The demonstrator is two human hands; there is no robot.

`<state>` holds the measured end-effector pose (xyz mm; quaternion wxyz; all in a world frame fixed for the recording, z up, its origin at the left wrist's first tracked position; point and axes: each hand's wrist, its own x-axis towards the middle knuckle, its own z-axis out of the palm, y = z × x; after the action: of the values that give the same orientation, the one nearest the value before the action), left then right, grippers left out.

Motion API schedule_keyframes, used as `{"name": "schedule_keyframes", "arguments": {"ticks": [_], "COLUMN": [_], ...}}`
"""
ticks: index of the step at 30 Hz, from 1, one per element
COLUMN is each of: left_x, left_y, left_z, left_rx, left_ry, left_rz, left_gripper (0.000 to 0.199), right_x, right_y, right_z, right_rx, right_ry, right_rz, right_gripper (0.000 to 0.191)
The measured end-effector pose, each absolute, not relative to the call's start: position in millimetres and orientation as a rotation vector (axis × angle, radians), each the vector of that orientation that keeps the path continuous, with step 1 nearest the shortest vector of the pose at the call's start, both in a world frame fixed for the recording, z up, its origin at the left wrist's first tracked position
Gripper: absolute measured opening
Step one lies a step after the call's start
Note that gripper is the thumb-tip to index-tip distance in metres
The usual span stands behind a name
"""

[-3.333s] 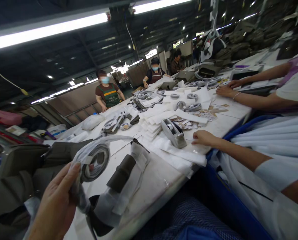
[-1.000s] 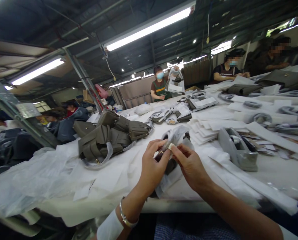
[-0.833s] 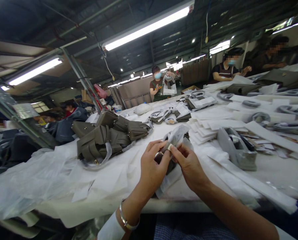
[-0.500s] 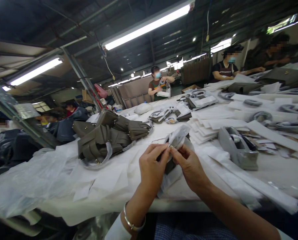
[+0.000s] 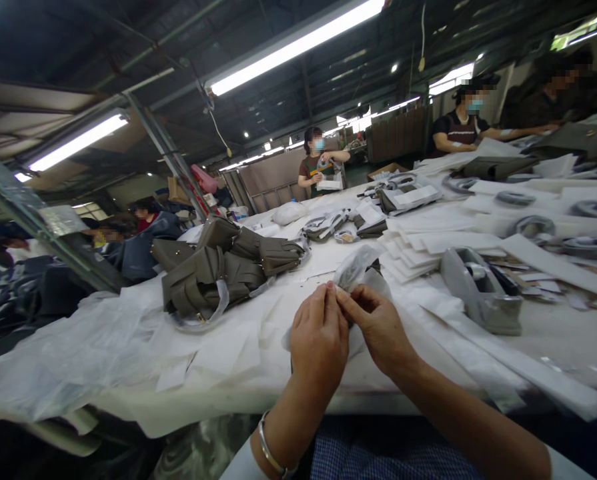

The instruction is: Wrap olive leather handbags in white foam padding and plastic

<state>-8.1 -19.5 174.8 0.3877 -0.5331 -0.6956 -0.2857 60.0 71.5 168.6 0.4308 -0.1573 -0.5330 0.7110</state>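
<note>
In front of me is a dark olive handbag piece with a looped handle in translucent plastic wrap [image 5: 354, 267], standing up from the table behind my fingers. My left hand [image 5: 321, 337] is closed, back toward me, its fingertips pinching the near side of the wrap. My right hand [image 5: 378, 323] is closed too, thumb and forefinger pinched against the left fingertips. Whatever small part lies between the fingertips is hidden, and most of the piece below is covered by my hands. Left of them lie several olive handbags [image 5: 213, 267] in a heap, some handles wrapped in plastic.
A grey tape dispenser [image 5: 481, 293] stands to the right. Stacked white paper sheets [image 5: 408, 247], wrapped handles [image 5: 533, 230] and card scraps spread beyond it. Thin plastic sheeting [image 5: 93, 333] covers the left of the table [image 5: 403, 393]. Co-workers [image 5: 318, 167] sit or stand across the table.
My left hand has rolled over so its back now covers the pinch and more of the wrapped piece. My right hand stays pinched at nearly the same spot. The view has shifted slightly.
</note>
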Motion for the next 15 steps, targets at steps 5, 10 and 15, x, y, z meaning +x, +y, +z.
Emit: {"name": "schedule_keyframes", "arguments": {"ticks": [5,10,15], "left_x": [-14,-36,-43], "left_y": [-27,-27,-24], "left_z": [189,208,207], "left_rx": [-1.452,-1.564,-1.612], "left_ry": [-1.977,-2.229,-2.28], "left_rz": [-1.148,-1.724,-2.03], "left_gripper": [0.033,0.029,0.035], "right_x": [60,64,72], "right_y": [76,79,81], "right_z": [164,173,182], "right_rx": [-0.367,-0.277,-0.197], "right_ry": [-1.31,-1.334,-1.49], "right_rz": [1.85,1.888,1.851], "right_gripper": [0.031,0.026,0.027]}}
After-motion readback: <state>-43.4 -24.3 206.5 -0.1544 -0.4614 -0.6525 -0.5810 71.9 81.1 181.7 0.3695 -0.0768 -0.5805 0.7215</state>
